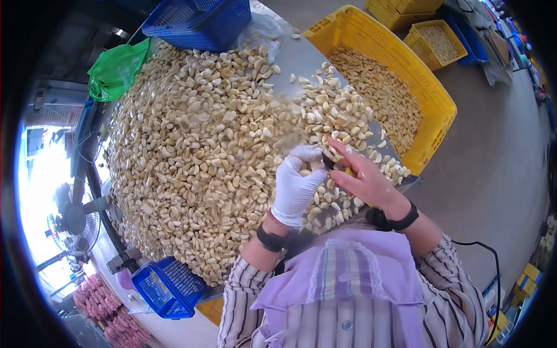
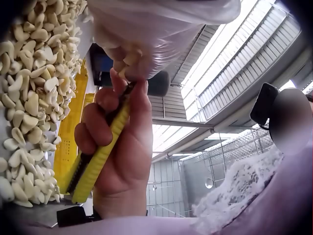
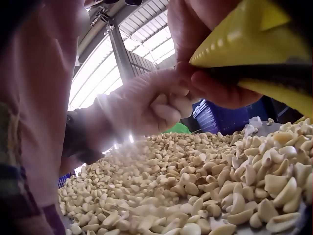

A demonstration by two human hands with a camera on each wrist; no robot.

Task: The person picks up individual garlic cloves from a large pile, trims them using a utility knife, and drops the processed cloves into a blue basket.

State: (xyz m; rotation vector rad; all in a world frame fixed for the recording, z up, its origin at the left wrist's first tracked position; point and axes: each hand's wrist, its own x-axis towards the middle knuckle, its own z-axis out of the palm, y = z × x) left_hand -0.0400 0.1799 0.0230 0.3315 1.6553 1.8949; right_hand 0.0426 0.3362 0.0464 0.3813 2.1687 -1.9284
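My left hand [image 1: 295, 187], in a white glove, grips several peeled garlic cloves [image 3: 165, 110] in its curled fingers, above the near edge of a wide heap of cloves [image 1: 191, 151]. My bare right hand [image 1: 370, 181] is close against it on the right. It holds a yellow utility knife [image 2: 103, 155], fingers wrapped around the handle in the left wrist view. The knife's front end points at a clove [image 2: 132, 58] at the gloved fingertips. Fingers hide most of the blade. In the right wrist view the yellow handle [image 3: 239, 36] looms large beside the gloved hand.
Right of the metal table stands a large yellow crate [image 1: 432, 119] part-filled with cloves. A blue basket [image 1: 200, 26] and a green bag [image 1: 116, 71] sit at the far edge. Another blue basket [image 1: 168, 290] is at the near left, below a fan [image 1: 72, 220].
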